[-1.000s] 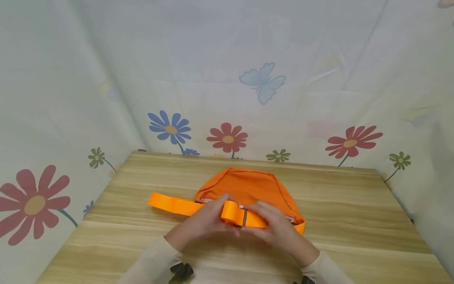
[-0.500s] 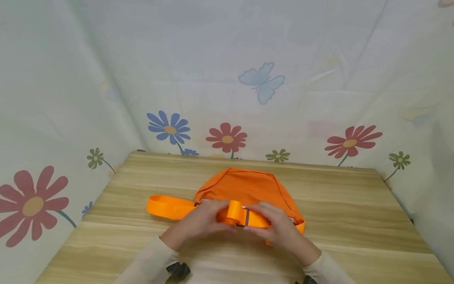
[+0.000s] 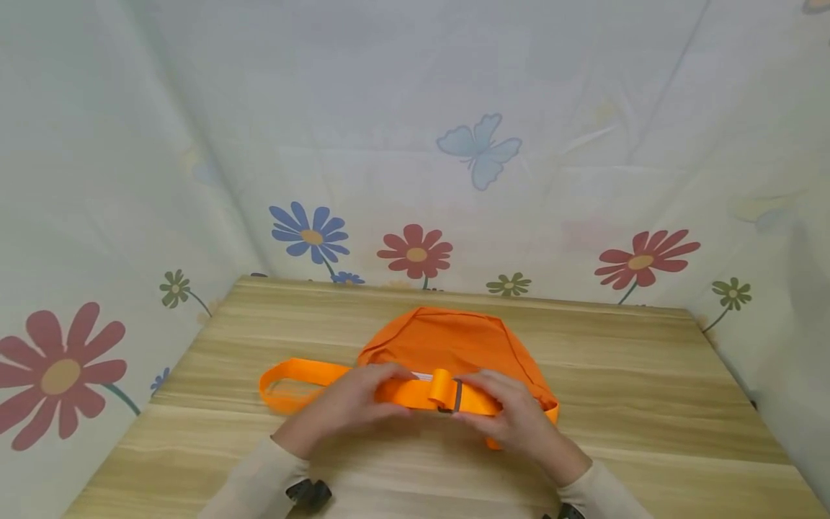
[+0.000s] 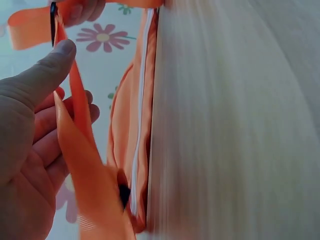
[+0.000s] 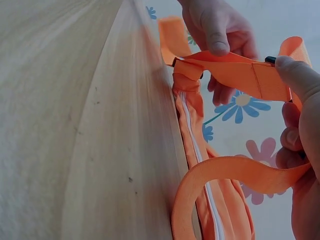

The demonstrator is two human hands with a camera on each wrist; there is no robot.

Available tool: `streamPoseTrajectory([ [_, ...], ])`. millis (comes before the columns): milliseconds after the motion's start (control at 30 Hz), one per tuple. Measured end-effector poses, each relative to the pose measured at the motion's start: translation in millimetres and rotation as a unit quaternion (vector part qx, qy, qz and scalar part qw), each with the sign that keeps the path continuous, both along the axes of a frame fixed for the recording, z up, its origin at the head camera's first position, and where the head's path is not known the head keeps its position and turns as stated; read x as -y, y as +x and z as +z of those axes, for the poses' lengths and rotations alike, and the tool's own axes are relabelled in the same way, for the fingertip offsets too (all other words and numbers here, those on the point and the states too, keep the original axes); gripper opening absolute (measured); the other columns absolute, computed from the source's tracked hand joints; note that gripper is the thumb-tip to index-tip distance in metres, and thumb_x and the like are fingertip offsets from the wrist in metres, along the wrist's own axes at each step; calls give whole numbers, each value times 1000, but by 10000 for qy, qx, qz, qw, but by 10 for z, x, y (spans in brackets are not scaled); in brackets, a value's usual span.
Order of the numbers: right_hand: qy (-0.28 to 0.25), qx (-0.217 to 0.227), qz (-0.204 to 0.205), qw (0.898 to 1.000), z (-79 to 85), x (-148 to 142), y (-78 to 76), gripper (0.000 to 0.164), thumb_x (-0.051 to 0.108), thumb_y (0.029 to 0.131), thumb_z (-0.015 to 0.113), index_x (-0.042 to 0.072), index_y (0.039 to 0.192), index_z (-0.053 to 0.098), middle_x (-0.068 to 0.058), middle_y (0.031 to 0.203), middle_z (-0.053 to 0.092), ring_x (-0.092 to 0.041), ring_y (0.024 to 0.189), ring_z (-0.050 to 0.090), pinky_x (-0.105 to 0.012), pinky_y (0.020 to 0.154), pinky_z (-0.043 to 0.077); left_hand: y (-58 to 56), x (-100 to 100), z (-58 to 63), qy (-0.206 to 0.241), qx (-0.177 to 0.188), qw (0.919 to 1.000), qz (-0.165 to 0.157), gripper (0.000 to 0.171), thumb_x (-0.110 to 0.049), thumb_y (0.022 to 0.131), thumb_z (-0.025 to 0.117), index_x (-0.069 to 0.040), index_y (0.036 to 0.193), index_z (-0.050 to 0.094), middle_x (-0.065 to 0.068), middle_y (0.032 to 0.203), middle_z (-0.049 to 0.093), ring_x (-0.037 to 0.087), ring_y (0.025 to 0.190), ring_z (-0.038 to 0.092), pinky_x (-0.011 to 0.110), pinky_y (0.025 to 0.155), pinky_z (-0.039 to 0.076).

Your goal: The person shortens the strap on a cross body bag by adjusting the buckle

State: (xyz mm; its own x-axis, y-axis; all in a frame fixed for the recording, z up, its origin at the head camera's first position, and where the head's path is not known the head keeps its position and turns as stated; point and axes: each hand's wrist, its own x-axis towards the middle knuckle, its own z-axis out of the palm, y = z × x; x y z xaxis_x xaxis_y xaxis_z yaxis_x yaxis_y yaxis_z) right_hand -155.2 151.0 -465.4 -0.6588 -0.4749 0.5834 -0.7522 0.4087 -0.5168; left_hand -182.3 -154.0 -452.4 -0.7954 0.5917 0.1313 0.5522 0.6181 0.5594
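An orange half-moon waist bag (image 3: 447, 339) lies on the table, its white zipper (image 4: 141, 90) along the near edge. Across its front runs the bright orange strap (image 3: 405, 394), threaded through a dark slider buckle (image 3: 458, 396), with a small loop of webbing standing up beside it. Left of the buckle, my left hand (image 3: 350, 405) pinches the strap between thumb and fingers. My right hand (image 3: 515, 418) grips the strap at the buckle, thumb on the webbing in the right wrist view. A longer strap loop (image 3: 272, 389) lies out to the left.
A wood-grain table (image 3: 648, 375) spreads beneath the bag. Behind it and at both sides hang pale cloth walls (image 3: 363, 108) printed with flowers and a butterfly. Dark wrist mounts (image 3: 310, 494) sit on the cream sleeves.
My left hand has slid left along the strap, away from the buckle. The small loop at the buckle has shrunk and shifted right, while the left strap loop has opened wider.
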Motion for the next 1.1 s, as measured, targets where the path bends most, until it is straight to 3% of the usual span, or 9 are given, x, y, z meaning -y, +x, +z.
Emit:
streamPoseTrajectory([
  [200, -52, 72, -33, 10000, -6, -30, -11, 51, 12, 83, 94, 6, 129, 75, -5, 117, 78, -16, 98, 73, -31, 87, 65, 20, 164, -26, 73, 13, 9996, 286, 46, -39, 91, 87, -24, 131, 69, -9, 128, 75, 13, 112, 66, 44, 106, 58],
  [400, -73, 87, -153, 9998, -11, -56, -14, 54, 10, 80, 96, 7, 130, 75, -5, 117, 79, -16, 98, 74, -30, 87, 64, 37, 344, -46, 152, 228, 9978, 595, 47, -38, 92, 87, -29, 134, 68, -10, 135, 71, 19, 128, 65, 53, 116, 52],
  [700, -237, -73, 14, 9997, -8, -67, -27, 56, 4, 76, 96, 6, 128, 75, -7, 115, 79, -22, 97, 75, -14, 91, 56, 5, 570, -79, 39, -83, 9983, 576, 49, -36, 93, 86, -26, 138, 67, -9, 140, 71, 24, 136, 65, 54, 118, 50],
  [967, -292, -39, 76, 9995, 9, -75, -27, 57, 3, 76, 96, 7, 129, 75, -5, 113, 78, -16, 93, 72, -21, 83, 59, -14, 686, -56, 24, 189, 9980, 598, 47, -33, 93, 86, -27, 136, 68, -10, 152, 64, 25, 146, 58, 55, 122, 46],
  [1100, -419, -164, 184, 9988, 0, -73, -33, 59, 1, 75, 95, 6, 130, 74, -5, 109, 78, -15, 88, 69, -19, 77, 56, -70, 690, -26, -124, -204, 9993, 301, 58, -34, 89, 90, -19, 140, 67, -2, 147, 68, 29, 144, 59, 59, 126, 39],
])
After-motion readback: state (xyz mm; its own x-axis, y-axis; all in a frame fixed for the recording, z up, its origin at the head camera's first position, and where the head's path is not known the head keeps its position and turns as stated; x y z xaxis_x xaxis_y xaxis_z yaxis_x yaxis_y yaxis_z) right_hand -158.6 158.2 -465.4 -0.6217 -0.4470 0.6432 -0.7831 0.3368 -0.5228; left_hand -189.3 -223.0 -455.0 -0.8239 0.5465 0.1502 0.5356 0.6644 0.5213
